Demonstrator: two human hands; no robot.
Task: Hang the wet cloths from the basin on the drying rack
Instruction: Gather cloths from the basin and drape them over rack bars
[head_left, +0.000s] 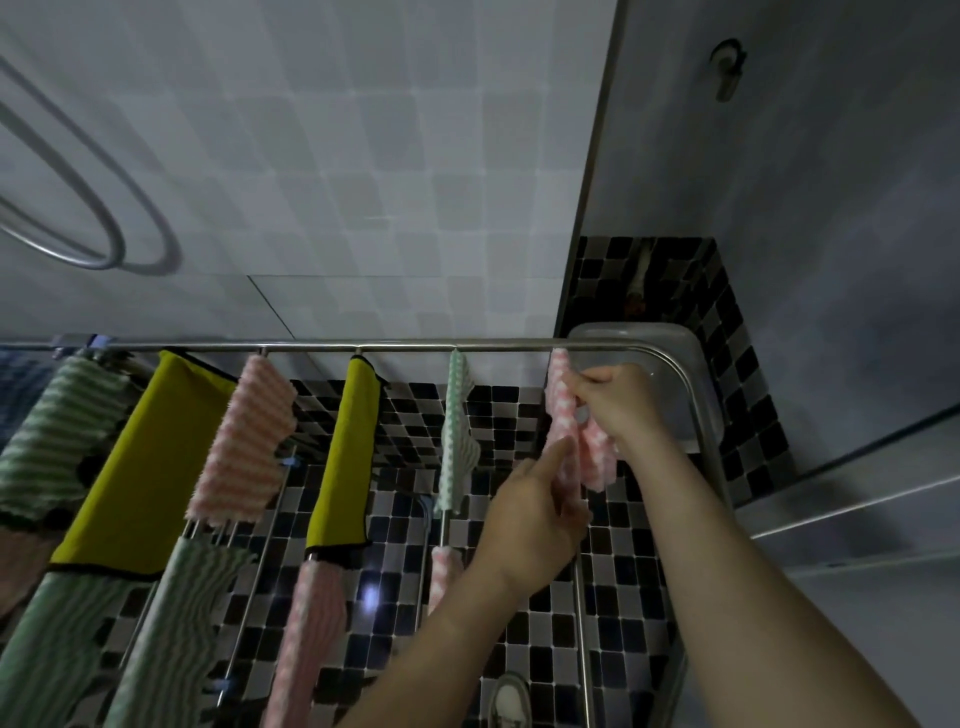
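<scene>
- Pink-and-white wavy-striped fleecy cloth (560, 400) hangs over a rod near the right side of the stainless-steel drying rack (415, 344), just below its far rail, with both hands on it.
- Right hand (618, 405) has its fingers curled, pinching the cloth's upper part close to the rail.
- Left hand (535, 519) grips the cloth's lower part with curled fingers, its index finger stretched up along the fabric.
- Grey plastic basin (636, 330) sits on the floor beyond the rack's far right corner, partly hidden by the rail and the right hand. What it holds cannot be told.
- On the next rod to the left hangs a mint-green cloth with white dots (457, 431).
- Further left hang a mustard-yellow cloth with black edging (348, 457) and then a pink-striped fluffy cloth (244, 447).
- Black, grey and white mosaic tiles (623, 597) cover the floor under the rack.
</scene>
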